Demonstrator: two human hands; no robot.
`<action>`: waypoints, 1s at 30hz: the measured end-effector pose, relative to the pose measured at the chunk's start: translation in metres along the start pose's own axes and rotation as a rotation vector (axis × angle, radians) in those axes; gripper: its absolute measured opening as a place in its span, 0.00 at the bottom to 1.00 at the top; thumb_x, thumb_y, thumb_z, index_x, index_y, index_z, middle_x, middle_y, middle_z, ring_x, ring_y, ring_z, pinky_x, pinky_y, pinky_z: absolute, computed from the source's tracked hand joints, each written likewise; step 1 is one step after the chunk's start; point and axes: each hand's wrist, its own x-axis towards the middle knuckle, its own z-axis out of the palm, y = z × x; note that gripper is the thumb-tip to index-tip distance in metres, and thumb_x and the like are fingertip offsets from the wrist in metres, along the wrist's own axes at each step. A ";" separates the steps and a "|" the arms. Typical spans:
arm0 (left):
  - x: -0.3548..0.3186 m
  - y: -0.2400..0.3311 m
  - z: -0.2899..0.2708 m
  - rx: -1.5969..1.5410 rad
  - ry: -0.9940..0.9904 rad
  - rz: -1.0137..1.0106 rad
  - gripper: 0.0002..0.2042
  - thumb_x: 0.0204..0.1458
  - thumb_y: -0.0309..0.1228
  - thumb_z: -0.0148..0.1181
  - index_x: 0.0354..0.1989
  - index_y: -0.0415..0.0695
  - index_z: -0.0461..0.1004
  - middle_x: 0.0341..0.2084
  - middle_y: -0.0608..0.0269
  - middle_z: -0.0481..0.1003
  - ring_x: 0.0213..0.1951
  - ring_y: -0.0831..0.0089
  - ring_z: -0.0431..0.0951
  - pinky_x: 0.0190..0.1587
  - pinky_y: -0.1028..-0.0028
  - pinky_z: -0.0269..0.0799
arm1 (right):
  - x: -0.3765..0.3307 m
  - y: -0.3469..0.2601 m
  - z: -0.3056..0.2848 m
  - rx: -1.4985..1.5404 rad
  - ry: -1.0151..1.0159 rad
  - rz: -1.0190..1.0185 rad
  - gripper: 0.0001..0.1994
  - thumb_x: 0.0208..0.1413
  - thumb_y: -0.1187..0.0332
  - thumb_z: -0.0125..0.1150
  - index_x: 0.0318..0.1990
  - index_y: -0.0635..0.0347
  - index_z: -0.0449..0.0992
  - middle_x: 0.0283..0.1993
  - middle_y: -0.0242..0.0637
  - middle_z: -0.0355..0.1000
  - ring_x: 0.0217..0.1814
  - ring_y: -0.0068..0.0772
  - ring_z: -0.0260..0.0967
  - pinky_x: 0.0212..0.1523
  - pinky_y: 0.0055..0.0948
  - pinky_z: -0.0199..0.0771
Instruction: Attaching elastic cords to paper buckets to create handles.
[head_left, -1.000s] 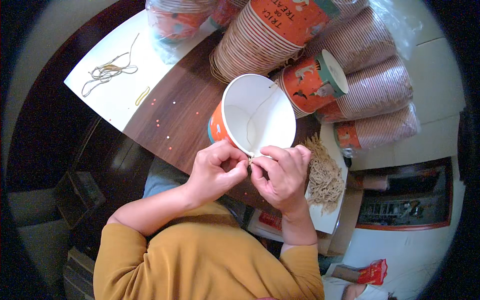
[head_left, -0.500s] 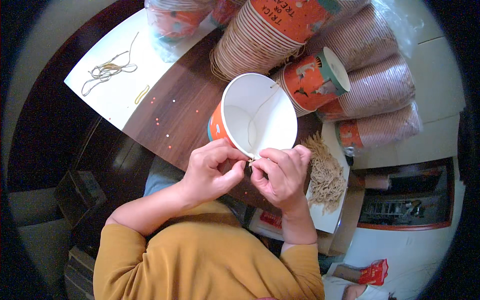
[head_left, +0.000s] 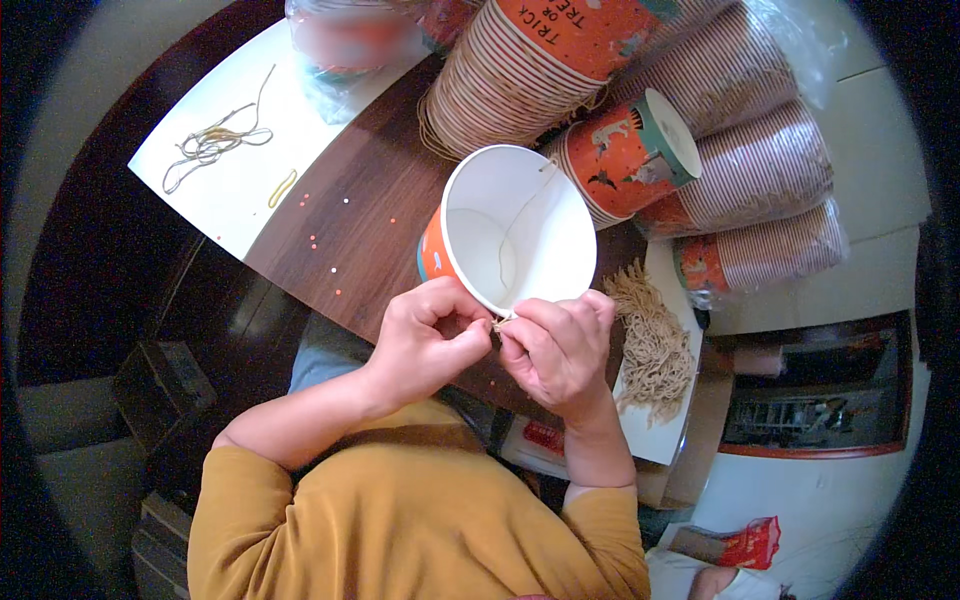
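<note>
A paper bucket (head_left: 545,245), white inside and orange and teal outside, lies tilted on the brown table with its mouth toward me. Tan string (head_left: 505,240) runs from a hole at its far rim, down through the inside, to the near rim. There my left hand (head_left: 432,330) pinches the string's end between thumb and forefinger. Close beside it, my right hand (head_left: 560,345) is closed on the same bit of string, fingers against the rim. The fingertips hide most of the knot or loop between them.
Nested orange buckets (head_left: 510,80) stand at the back, with a smaller stack (head_left: 625,160) beside them. Plastic-wrapped stacks (head_left: 745,175) fill the right rear. A bundle of tan strings (head_left: 650,345) lies at the right. Loose cord (head_left: 215,140) and a yellow band (head_left: 283,188) rest at the left.
Both hands stay at the near rim, with only a slight shift of the fingertips. The bucket has barely moved.
</note>
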 end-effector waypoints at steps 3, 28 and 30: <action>-0.005 -0.005 0.003 -0.119 0.015 -0.091 0.03 0.45 0.23 0.61 0.26 0.38 0.75 0.24 0.66 0.71 0.22 0.84 0.67 0.24 0.82 0.63 | -0.001 0.001 -0.001 0.033 -0.007 0.023 0.13 0.38 0.73 0.67 0.33 0.51 0.73 0.38 0.28 0.70 0.34 0.30 0.66 0.41 0.35 0.60; -0.006 -0.005 -0.003 0.053 0.098 0.237 0.03 0.43 0.20 0.62 0.27 0.39 0.75 0.23 0.64 0.71 0.22 0.80 0.68 0.22 0.79 0.62 | -0.006 0.004 0.011 -0.068 0.062 -0.042 0.10 0.47 0.65 0.61 0.38 0.51 0.75 0.37 0.27 0.70 0.30 0.27 0.62 0.40 0.37 0.58; -0.004 -0.006 -0.004 0.095 0.110 0.295 0.04 0.43 0.20 0.62 0.28 0.39 0.75 0.23 0.64 0.71 0.23 0.79 0.69 0.23 0.79 0.63 | -0.005 0.000 0.010 -0.054 0.058 -0.028 0.13 0.42 0.69 0.65 0.39 0.52 0.75 0.37 0.28 0.70 0.31 0.29 0.63 0.41 0.37 0.58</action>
